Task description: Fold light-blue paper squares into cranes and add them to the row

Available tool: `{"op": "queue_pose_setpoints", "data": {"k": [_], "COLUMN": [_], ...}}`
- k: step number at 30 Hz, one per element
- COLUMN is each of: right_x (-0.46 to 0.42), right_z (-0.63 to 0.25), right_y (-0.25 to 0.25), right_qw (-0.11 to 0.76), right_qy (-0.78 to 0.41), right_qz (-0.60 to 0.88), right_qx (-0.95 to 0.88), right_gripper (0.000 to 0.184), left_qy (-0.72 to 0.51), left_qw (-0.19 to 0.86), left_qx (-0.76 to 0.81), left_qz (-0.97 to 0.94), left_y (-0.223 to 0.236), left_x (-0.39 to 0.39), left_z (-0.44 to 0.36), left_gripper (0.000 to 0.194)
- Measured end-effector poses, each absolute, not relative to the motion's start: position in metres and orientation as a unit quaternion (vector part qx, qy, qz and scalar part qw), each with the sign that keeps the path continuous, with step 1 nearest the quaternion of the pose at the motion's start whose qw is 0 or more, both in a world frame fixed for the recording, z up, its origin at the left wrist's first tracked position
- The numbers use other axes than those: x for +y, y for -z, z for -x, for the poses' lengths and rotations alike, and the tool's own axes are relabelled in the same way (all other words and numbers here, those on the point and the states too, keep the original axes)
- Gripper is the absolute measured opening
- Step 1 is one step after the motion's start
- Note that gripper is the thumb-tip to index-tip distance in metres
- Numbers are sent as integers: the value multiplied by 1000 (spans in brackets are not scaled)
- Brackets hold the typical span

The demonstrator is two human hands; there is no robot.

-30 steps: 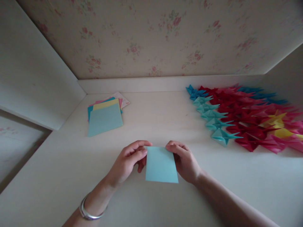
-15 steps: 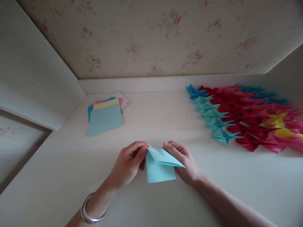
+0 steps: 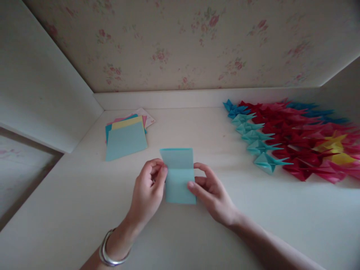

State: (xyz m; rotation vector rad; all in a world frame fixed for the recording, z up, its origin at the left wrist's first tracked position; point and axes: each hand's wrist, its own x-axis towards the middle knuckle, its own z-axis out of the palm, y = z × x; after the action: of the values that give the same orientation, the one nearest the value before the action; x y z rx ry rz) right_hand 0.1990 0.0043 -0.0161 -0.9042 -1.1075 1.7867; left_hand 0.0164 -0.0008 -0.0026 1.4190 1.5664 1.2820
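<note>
A light turquoise sheet of origami paper (image 3: 180, 183) stands upright as a tall rectangle between my hands, with a crease across its middle. My left hand (image 3: 150, 183) pinches its left edge near that crease, thumb and fingers closed. On the opposite side, my right hand (image 3: 212, 193) holds the right edge, its thumb on the front and the fingers curled behind and beside it. The sheet looks doubled, since two layers show along its top edge. A silver bangle (image 3: 108, 251) circles my left wrist.
Back left on the white table (image 3: 180, 240) lies a stack of coloured paper squares (image 3: 126, 140), a turquoise one on top. Rows of folded paper pieces (image 3: 292, 138) in turquoise, red, pink, blue and yellow fill the right side. A flowered wall (image 3: 168, 45) rises behind.
The folded-down upper flap has been opened up, so the paper now stands as a tall rectangle. My right hand has shifted down to the paper's right edge; my left hand stays at the left.
</note>
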Motion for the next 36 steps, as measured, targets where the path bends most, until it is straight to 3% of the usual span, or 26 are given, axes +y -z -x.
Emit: {"op": "queue_pose_setpoints", "data": {"k": [4,7,9,12,18,23,29,36], "right_x": [5,10,12,13,11,10,3,6], "right_z": [-197,-200,-202,-204,-206,-216,-227,-225], "right_y": [17,16,14,11,12,16,11,10], "right_qw": [443,500,517,503,484,485,418,435], "right_qy": [-691,-645,-632,-643,-667,-625,-557,-508], "right_qz": [375,397,407,403,391,386,355,333], "right_qx": [-432,-420,-410,-413,-410,-474,-624,-665], "right_gripper": [39,40,40,37,26,23,22,21], "left_qy": [-539,-474,-434,-424,-411,-432,-473,-486], "left_qw": [370,394,400,345,264,269,307,418], "left_qx": [543,528,523,509,479,509,512,506], "left_qz": [-528,-585,-615,-664,-729,-695,-648,-577], "left_y": [0,2,4,4,-4,-4,-7,-6], "left_x": [-5,-9,-10,-9,-7,-7,-5,-6], "left_z": [-18,-16,-14,-14,-14,-12,-14,-14], "left_gripper": [15,3,10,24,30,27,26,27]}}
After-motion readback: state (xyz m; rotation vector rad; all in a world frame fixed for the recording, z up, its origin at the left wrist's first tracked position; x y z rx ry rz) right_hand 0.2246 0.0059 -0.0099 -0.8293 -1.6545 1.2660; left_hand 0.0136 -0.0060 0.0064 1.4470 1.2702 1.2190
